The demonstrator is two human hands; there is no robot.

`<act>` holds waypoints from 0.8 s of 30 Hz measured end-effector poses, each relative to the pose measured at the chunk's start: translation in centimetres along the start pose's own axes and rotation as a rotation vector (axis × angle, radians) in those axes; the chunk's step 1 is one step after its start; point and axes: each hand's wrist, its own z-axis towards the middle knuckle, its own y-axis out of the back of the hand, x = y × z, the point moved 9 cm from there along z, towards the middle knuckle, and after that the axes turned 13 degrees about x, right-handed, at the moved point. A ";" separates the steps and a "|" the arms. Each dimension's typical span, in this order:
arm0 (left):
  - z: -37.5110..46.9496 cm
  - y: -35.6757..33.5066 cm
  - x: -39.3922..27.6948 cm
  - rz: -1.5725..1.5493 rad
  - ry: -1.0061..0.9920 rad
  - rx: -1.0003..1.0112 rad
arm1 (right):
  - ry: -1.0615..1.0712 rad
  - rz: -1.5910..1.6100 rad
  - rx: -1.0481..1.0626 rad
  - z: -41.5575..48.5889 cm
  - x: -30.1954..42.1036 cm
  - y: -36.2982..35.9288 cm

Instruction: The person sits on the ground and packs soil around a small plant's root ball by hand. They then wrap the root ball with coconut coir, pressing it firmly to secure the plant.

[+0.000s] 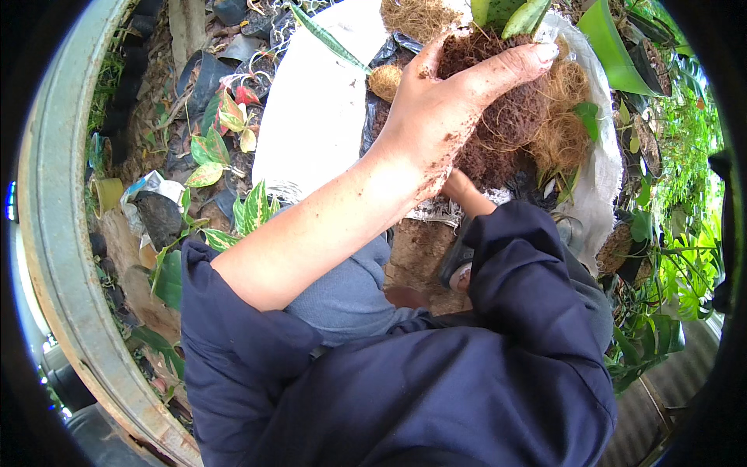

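Observation:
My left hand (443,99), speckled with soil, grips the root ball (484,49) of a plant with thick green leaves (513,17) at the top of the view. Its thumb lies across the dark brown soil near the leaf bases. Below it, my right hand (458,184) is mostly hidden behind my left hand and wrist, against a mass of brown potting mix (490,163); its fingers do not show. Tan coconut fibre (563,117) lies to the right of the root ball, and more fibre (417,17) is at the top.
A white woven sack (321,105) spreads left of the soil, with a snake plant leaf (330,41) over it. Black pots (201,76) and variegated plants (210,154) stand farther left. A metal rail (64,233) curves along the left edge. Green foliage (688,233) fills the right side.

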 end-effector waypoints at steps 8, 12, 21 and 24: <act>-1.0 0.2 -0.3 0.119 0.138 -0.081 | 0.182 0.183 -0.099 -1.6 -8.6 -0.4; -0.5 0.0 -0.3 0.028 0.046 -0.005 | 0.164 0.379 -0.160 -4.6 -14.7 0.1; -0.5 0.4 0.1 0.164 0.122 -0.060 | 0.462 0.498 -0.322 -5.8 -6.7 1.7; -0.7 0.1 -0.1 0.160 0.099 -0.052 | 0.561 0.467 -0.332 -5.4 1.0 0.9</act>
